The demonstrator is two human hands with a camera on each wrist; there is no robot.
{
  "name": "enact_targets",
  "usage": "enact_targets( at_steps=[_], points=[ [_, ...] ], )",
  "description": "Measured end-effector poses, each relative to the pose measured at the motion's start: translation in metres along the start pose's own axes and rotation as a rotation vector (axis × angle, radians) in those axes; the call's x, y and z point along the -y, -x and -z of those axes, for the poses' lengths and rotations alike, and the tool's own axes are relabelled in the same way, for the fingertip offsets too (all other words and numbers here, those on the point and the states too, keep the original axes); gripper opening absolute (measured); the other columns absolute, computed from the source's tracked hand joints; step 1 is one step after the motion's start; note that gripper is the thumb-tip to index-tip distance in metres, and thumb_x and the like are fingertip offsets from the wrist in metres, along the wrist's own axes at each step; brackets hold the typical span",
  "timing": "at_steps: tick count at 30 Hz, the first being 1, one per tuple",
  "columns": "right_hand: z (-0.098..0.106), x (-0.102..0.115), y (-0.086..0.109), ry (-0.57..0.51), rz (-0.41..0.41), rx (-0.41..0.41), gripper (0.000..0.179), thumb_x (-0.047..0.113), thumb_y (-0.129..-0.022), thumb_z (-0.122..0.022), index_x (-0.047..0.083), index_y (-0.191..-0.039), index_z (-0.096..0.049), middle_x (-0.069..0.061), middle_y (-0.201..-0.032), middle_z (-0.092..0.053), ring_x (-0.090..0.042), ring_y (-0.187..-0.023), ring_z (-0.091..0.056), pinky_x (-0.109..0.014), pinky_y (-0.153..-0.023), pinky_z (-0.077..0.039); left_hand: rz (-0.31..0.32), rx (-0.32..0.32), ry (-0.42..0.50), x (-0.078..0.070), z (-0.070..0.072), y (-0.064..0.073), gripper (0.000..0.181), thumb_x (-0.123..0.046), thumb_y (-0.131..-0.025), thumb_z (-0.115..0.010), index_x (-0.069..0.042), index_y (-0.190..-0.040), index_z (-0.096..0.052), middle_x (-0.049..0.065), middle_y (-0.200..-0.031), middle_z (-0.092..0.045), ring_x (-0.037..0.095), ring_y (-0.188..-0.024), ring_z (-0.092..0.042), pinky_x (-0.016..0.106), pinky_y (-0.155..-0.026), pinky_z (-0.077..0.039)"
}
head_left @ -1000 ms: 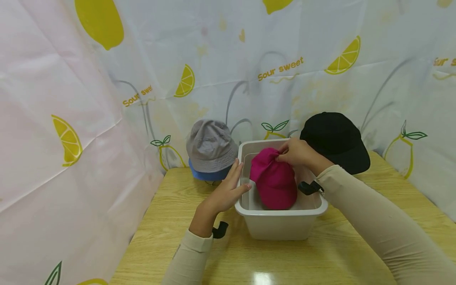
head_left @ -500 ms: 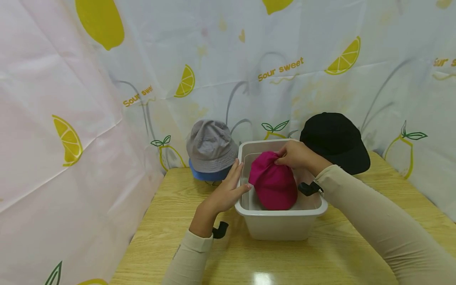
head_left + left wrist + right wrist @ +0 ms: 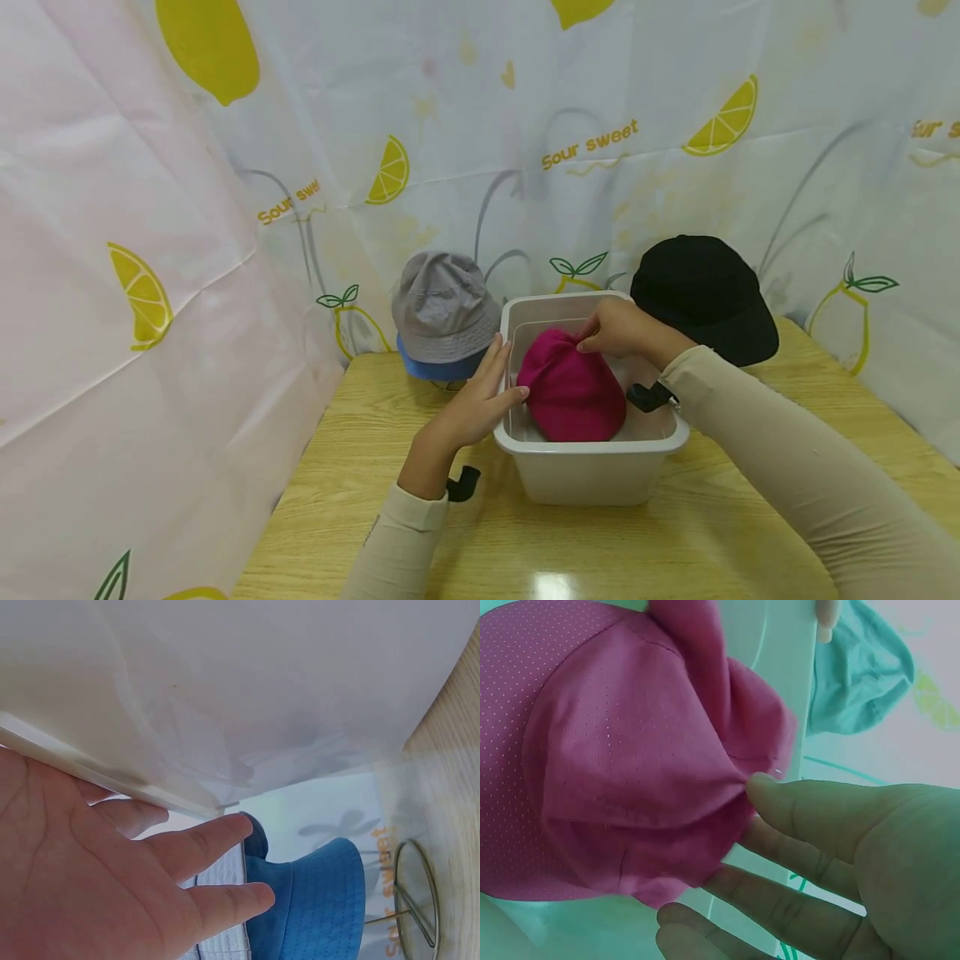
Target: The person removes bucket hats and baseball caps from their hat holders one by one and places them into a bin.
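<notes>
A magenta cap (image 3: 573, 392) lies inside a white plastic basin (image 3: 585, 475), its brim toward the near wall. My right hand (image 3: 626, 327) pinches the crown's cloth between thumb and fingers; in the right wrist view the thumb (image 3: 810, 810) presses a fold of the cap (image 3: 637, 757). With fingers extended, my left hand (image 3: 476, 404) rests against the basin's left rim, the thumb reaching over it. The left wrist view has the palm (image 3: 82, 862) below the basin's outer wall (image 3: 262, 690).
Behind the left hand, a grey bucket hat (image 3: 446, 304) sits over a blue bucket hat (image 3: 431, 367) on a wire stand (image 3: 420, 892). A black cap (image 3: 705, 296) stands at the back right of the wooden table (image 3: 375, 450). A lemon-print cloth (image 3: 450, 108) hangs behind.
The right hand has lowered slightly, still pinching the magenta cap. The cap's crown has sunk toward the basin floor and spread to the left. The left hand stays in place.
</notes>
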State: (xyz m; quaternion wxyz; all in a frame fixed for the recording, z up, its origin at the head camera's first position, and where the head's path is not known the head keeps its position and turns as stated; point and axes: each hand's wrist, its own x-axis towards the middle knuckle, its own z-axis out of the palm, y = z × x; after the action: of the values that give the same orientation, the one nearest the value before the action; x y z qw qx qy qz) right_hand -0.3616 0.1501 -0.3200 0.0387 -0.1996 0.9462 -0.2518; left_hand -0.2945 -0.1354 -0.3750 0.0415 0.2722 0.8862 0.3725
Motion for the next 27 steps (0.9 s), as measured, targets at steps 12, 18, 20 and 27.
enact_targets(
  at_steps=[12,18,20,27],
  points=[
    [0.0002,0.0025,0.0003,-0.011,-0.025,0.02,0.023,0.016,-0.092,-0.076,0.004,-0.112,-0.081,-0.008,-0.097,-0.08,-0.018,-0.078,-0.062,-0.027,-0.063,-0.051,0.006,0.004,0.003,0.0006,0.0,-0.0001,0.085,-0.054,-0.103,-0.048,-0.024,-0.168,-0.003,-0.01,-0.173,0.015,0.019,-0.161,0.005,0.059,-0.127,-0.014],
    [0.0009,0.0027,0.0019,-0.027,-0.041,0.029,0.024,0.016,-0.093,-0.075,0.005,-0.113,-0.081,-0.009,-0.101,-0.08,-0.019,-0.078,-0.063,-0.028,-0.063,-0.053,0.0,0.001,0.001,0.001,-0.0002,-0.0006,0.083,-0.052,-0.104,-0.048,-0.023,-0.168,-0.003,-0.001,-0.175,0.013,0.02,-0.161,0.004,0.06,-0.126,-0.014],
    [0.0009,0.0022,0.0016,-0.026,-0.044,0.033,0.024,0.016,-0.093,-0.075,0.005,-0.113,-0.081,-0.009,-0.102,-0.08,-0.019,-0.078,-0.063,-0.028,-0.063,-0.054,-0.001,0.001,0.003,0.0014,-0.0003,-0.0007,0.083,-0.051,-0.104,-0.048,-0.022,-0.168,-0.004,0.001,-0.175,0.012,0.021,-0.161,0.004,0.06,-0.126,-0.014],
    [0.0023,0.0056,0.0043,-0.014,-0.052,0.03,0.024,0.018,-0.094,-0.075,0.007,-0.114,-0.081,-0.007,-0.101,-0.079,-0.021,-0.084,-0.064,-0.03,-0.068,-0.056,0.0,0.0,0.007,0.0017,-0.0006,-0.0008,0.082,-0.049,-0.105,-0.049,-0.023,-0.168,-0.003,0.001,-0.175,0.012,0.021,-0.161,0.004,0.06,-0.126,-0.015]
  ],
)
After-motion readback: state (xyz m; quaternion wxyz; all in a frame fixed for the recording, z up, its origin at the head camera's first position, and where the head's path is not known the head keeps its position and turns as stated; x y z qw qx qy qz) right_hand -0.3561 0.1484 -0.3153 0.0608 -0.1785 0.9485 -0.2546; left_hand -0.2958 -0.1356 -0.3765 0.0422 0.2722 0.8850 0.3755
